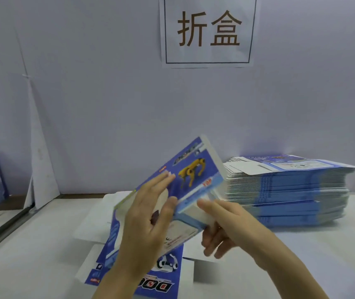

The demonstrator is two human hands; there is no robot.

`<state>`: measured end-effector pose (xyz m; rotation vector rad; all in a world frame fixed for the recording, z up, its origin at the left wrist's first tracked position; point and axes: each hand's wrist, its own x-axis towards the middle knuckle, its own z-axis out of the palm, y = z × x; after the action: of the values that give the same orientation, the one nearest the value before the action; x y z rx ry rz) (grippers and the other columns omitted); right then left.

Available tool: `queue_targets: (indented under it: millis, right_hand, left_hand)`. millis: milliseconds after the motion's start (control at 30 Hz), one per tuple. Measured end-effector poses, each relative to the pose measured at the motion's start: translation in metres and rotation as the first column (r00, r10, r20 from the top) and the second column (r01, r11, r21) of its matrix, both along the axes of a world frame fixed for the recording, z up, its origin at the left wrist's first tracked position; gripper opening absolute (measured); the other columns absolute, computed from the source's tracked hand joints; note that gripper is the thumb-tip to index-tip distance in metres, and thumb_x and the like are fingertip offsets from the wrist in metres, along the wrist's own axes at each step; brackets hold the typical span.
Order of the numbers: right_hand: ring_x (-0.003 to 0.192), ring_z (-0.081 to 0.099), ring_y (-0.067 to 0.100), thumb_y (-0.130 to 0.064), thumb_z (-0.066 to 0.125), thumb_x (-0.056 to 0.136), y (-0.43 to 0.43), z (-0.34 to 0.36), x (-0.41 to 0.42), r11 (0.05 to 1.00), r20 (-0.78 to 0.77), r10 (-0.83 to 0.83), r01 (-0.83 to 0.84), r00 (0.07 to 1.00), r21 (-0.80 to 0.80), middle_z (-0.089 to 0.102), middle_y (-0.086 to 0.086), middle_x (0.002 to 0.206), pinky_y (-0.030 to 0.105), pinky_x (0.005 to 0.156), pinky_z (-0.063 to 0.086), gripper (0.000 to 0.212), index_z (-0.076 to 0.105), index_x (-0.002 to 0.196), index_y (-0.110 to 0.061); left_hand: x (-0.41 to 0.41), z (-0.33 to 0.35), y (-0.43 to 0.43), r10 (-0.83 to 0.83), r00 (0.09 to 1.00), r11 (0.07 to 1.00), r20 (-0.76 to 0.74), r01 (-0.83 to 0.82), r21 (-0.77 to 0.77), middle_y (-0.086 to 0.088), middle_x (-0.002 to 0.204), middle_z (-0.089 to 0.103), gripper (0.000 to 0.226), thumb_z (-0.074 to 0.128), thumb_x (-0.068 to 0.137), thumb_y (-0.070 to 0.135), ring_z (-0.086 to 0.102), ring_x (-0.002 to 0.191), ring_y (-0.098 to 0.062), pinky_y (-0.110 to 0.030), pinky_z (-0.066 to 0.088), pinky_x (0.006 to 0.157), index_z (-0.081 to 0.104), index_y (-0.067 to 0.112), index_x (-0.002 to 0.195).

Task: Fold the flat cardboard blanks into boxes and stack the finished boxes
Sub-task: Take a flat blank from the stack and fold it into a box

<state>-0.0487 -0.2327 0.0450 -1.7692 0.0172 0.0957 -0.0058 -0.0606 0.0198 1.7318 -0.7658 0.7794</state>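
Holding flat, glossy blue cardboard blank [194,175].

- The left hand [146,229], just off centre toward 6 o'clock, is bare, with long, slim fingers and faint knuckle ridges across its back.
- Its index fingertip [170,176] carries a short, plain nail, softened by blur.
- The left forearm [116,283], leaving the picture at 6 o'clock, is bare along all that shows.
- The right hand [226,227], toward 5 o'clock of centre, is bare, with a broad thumb and short nails.
- The right forearm [291,266], leaving the picture at 5 o'clock, is bare, with a slender wrist.
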Motion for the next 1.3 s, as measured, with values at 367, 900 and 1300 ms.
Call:
queue_targets:
  millis: [367, 900, 1300]
  right_hand:
    - [0.057, 0.063, 0.016, -0.02, 0.067, 0.091, 0.032, 0.008, -0.021, 0.996, 0.384, 0.084, -0.083, 0.92, -0.018, 0.067, 0.002, 0.062, 0.025, 0.056, 0.051, 0.02, 0.058, 0.074, -0.015]
    - [0.064, 0.05, 0.014, -0.031, 0.054, 0.095, 0.005, 0.008, -0.01, 0.834, 0.447, -0.402, 0.521, 0.799, -0.183, 0.058, 0.003, 0.068, 0.025, 0.05, 0.045, 0.028, 0.063, 0.08, -0.009]
    - [0.057, 0.066, 0.008, -0.051, 0.068, 0.069, -0.002, 0.01, -0.003, 0.951, 0.277, -0.302, 0.267, 0.912, 0.157, 0.073, -0.002, 0.069, 0.023, 0.051, 0.055, 0.046, 0.073, 0.089, -0.01]
  left_hand:
    - [-0.003, 0.019, 0.018, -0.06, 0.992, 0.949, -0.109, 0.023, -0.315, 0.029, 0.095, 0.067, 0.019, 0.045, 0.092, 0.053, 0.064, 0.087, 0.006, -0.009, 0.049, 0.065, 0.056, 0.047, 0.107]
    - [-0.022, 0.016, 0.008, -0.248, 0.964, 0.926, -0.099, 0.206, -0.316, 0.01, 0.094, 0.067, 0.038, 0.055, 0.066, 0.038, 0.069, 0.081, -0.015, -0.02, 0.053, 0.057, 0.057, 0.044, 0.104]
    - [0.007, 0.021, 0.03, 0.01, 0.935, 0.952, -0.355, -0.117, -0.282, 0.016, 0.074, 0.064, 0.006, 0.058, 0.092, 0.021, 0.057, 0.069, 0.004, -0.008, 0.041, 0.06, 0.059, 0.026, 0.089]
